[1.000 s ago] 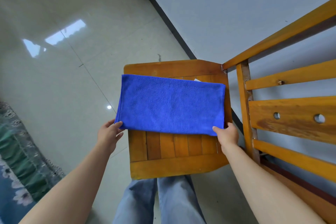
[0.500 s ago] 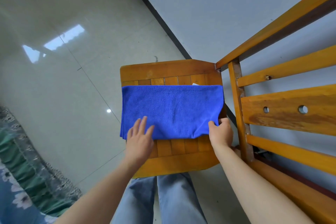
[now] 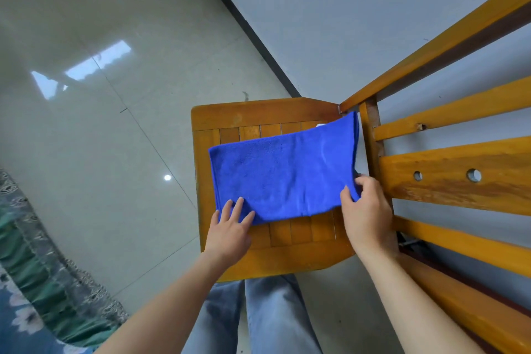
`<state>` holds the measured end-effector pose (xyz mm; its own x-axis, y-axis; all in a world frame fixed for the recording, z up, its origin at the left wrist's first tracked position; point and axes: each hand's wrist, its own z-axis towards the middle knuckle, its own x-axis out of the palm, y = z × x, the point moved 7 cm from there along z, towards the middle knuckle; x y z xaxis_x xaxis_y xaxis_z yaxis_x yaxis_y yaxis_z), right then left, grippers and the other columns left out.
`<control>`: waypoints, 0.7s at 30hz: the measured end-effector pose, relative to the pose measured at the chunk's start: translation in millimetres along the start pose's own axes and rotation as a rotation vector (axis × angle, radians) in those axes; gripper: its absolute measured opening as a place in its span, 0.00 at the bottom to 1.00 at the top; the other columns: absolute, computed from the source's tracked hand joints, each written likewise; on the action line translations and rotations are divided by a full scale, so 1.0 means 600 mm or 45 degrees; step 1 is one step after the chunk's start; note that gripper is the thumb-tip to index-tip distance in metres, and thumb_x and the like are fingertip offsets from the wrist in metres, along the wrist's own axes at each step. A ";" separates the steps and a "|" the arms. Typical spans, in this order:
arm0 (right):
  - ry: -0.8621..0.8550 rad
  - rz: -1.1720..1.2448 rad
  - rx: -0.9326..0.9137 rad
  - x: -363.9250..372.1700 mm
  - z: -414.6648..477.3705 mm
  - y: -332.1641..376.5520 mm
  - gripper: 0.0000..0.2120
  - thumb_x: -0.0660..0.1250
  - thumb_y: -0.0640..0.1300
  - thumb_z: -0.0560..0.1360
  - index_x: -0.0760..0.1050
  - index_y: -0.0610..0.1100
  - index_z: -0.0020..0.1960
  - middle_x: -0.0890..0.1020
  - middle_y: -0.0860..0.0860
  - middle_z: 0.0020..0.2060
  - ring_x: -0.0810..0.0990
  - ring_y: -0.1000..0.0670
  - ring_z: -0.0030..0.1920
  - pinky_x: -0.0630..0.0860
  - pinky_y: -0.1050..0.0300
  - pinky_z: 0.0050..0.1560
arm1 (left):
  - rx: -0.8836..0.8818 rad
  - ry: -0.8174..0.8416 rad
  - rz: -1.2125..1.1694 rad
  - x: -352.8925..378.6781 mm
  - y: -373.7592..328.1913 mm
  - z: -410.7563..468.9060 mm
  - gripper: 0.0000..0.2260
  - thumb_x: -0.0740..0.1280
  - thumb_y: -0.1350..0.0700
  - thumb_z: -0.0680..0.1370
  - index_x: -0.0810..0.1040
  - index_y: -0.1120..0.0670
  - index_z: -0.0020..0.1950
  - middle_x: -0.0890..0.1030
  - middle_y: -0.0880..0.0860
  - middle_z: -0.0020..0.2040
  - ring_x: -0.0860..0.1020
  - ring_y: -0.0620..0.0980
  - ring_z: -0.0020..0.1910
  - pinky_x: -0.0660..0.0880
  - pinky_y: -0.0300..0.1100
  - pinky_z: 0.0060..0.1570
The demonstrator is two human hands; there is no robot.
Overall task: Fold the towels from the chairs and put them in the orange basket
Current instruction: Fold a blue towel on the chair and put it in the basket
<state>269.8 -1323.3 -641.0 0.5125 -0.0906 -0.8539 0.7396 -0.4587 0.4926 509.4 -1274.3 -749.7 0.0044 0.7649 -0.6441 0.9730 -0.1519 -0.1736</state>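
A: In the head view, where was the blue towel (image 3: 284, 178)?
B: Across the chair seat (image 3: 258, 115). The left hand (image 3: 230, 231) pressed flat on its near-left corner; the right hand (image 3: 366, 210) pinched the raised right end.
A: The risk?
B: If the flat hand slipped, I think the layers could slide apart.

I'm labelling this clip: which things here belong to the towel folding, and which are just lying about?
Job: blue towel; wooden chair under it; left hand pressing its near left corner; right hand pinching its right end.
Lying about: slatted wooden frame on the right; floral cloth at far left.
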 end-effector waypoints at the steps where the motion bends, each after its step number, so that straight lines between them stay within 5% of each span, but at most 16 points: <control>1: 0.002 -0.041 -0.088 0.009 -0.006 0.012 0.07 0.68 0.35 0.72 0.74 0.36 0.49 0.81 0.43 0.45 0.78 0.46 0.41 0.69 0.60 0.36 | -0.032 -0.024 -0.032 -0.002 0.008 -0.002 0.23 0.54 0.51 0.80 0.55 0.47 0.75 0.46 0.55 0.78 0.45 0.57 0.76 0.48 0.54 0.73; 5: 0.002 -0.014 -0.322 0.052 -0.037 0.081 0.08 0.72 0.33 0.65 0.75 0.37 0.43 0.82 0.43 0.38 0.81 0.43 0.35 0.68 0.63 0.33 | -0.202 -0.127 -0.417 -0.009 0.059 -0.010 0.22 0.58 0.53 0.80 0.61 0.49 0.74 0.54 0.54 0.77 0.52 0.55 0.76 0.55 0.49 0.72; 10: 0.149 0.136 -0.391 0.126 -0.095 0.157 0.08 0.69 0.38 0.64 0.76 0.39 0.43 0.84 0.45 0.42 0.83 0.44 0.39 0.71 0.62 0.38 | -0.462 -0.112 -1.605 -0.009 0.107 -0.018 0.20 0.59 0.62 0.80 0.64 0.55 0.72 0.66 0.54 0.72 0.66 0.53 0.70 0.66 0.45 0.64; 14: 0.611 0.169 -0.224 0.210 -0.130 0.161 0.05 0.65 0.39 0.75 0.73 0.39 0.50 0.80 0.47 0.46 0.76 0.46 0.46 0.64 0.61 0.41 | -0.533 -0.117 -1.819 -0.008 0.121 -0.022 0.19 0.56 0.63 0.80 0.66 0.56 0.71 0.70 0.54 0.70 0.68 0.52 0.68 0.67 0.46 0.64; 21: 0.636 0.171 -0.225 0.238 -0.136 0.181 0.04 0.62 0.40 0.77 0.72 0.41 0.51 0.79 0.47 0.44 0.70 0.52 0.42 0.62 0.65 0.35 | -0.611 -0.127 -2.066 -0.007 0.121 -0.026 0.16 0.54 0.58 0.82 0.70 0.56 0.68 0.73 0.55 0.66 0.71 0.52 0.63 0.69 0.48 0.61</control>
<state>459.1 -1314.1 -695.8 0.7205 0.3125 -0.6190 0.6933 -0.3123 0.6494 583.4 -1278.7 -748.2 -0.9900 -0.1118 -0.0865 -0.0626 0.8954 -0.4409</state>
